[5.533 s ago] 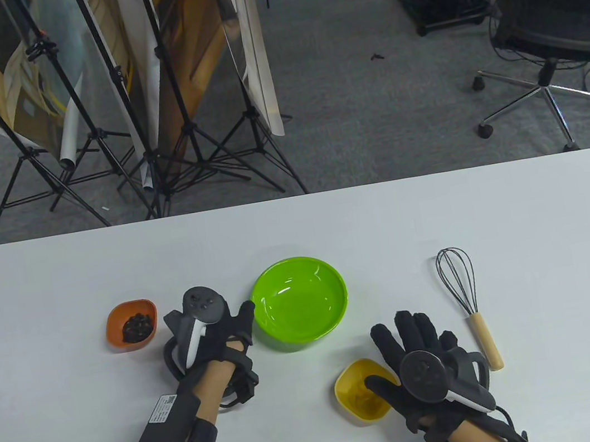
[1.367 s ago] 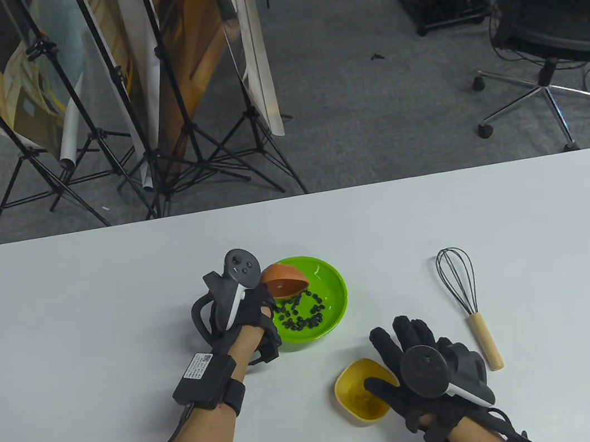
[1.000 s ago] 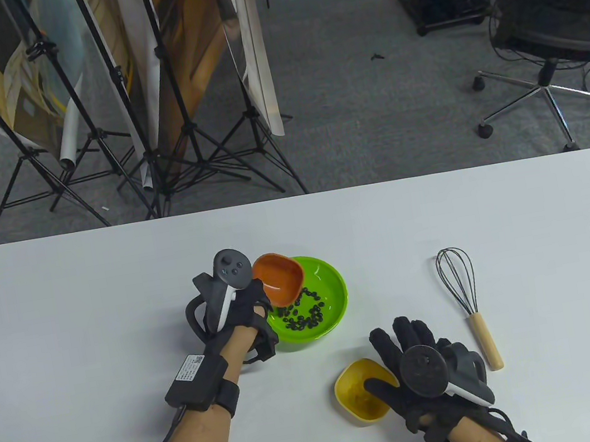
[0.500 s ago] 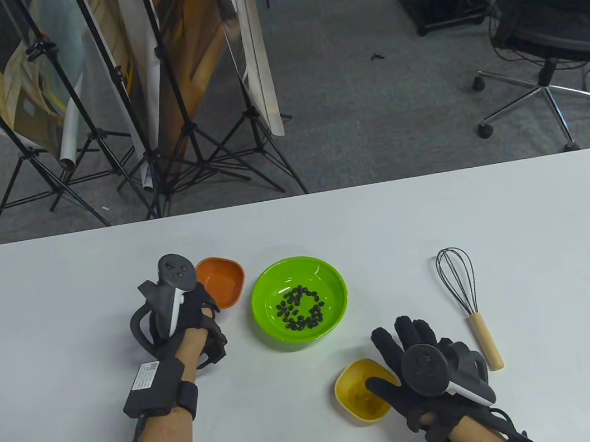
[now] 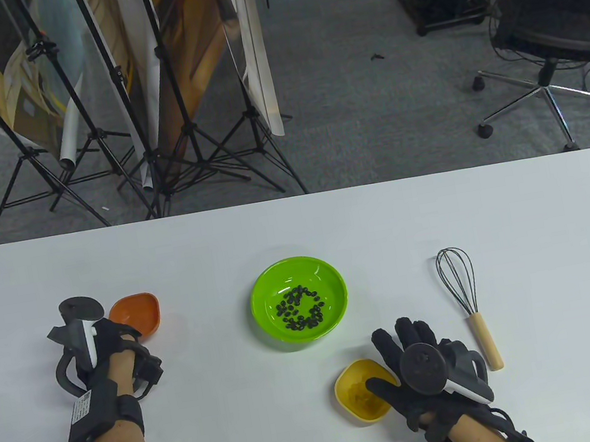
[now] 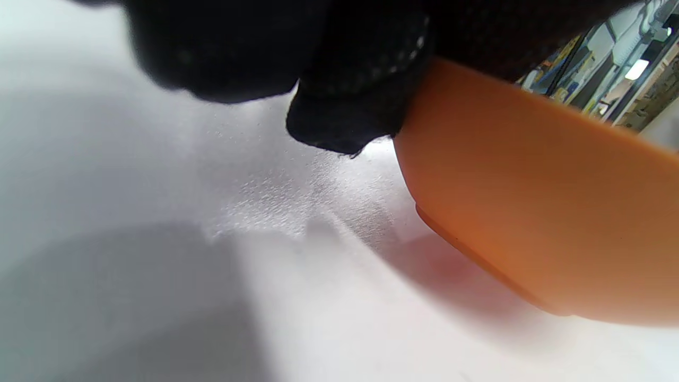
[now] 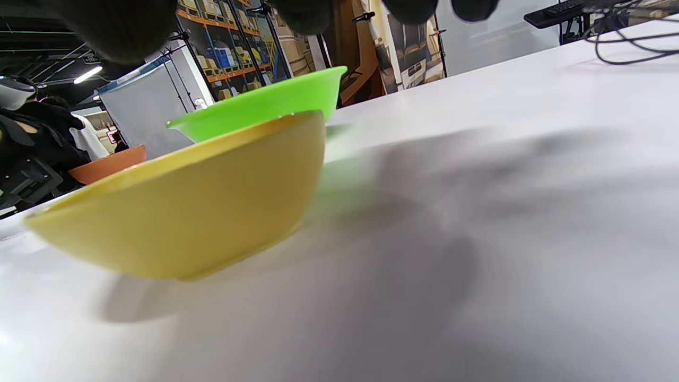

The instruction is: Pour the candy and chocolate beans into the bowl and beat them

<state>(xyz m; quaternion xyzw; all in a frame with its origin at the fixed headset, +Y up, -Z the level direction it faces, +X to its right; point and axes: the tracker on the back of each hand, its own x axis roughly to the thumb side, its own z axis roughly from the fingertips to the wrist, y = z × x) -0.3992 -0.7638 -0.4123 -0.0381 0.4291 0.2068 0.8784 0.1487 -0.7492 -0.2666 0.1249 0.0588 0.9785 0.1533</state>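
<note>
The green bowl (image 5: 320,275) stands mid-table with dark chocolate beans (image 5: 300,313) spread over its bottom. At the table's left, my left hand (image 5: 122,333) holds the empty orange bowl (image 5: 138,310) by its near rim. In the left wrist view the orange bowl (image 6: 530,223) is just at the table, with a gloved fingertip (image 6: 345,116) on its side. My right hand (image 5: 393,354) lies with fingers straight beside the yellow bowl (image 5: 346,393), its thumb over the rim. Yellowish candy lies in that bowl. The right wrist view shows the yellow bowl (image 7: 185,207) close, with the green bowl (image 7: 265,103) behind it.
A wire whisk (image 5: 466,299) with a wooden handle lies right of my right hand. The white table (image 5: 496,210) ends at a far edge, with tripods and an office chair (image 5: 551,31) on the floor beyond.
My left hand tipped the beans into the green bowl, then carried the empty orange bowl left and down to the table's left side. My right hand has stayed put.
</note>
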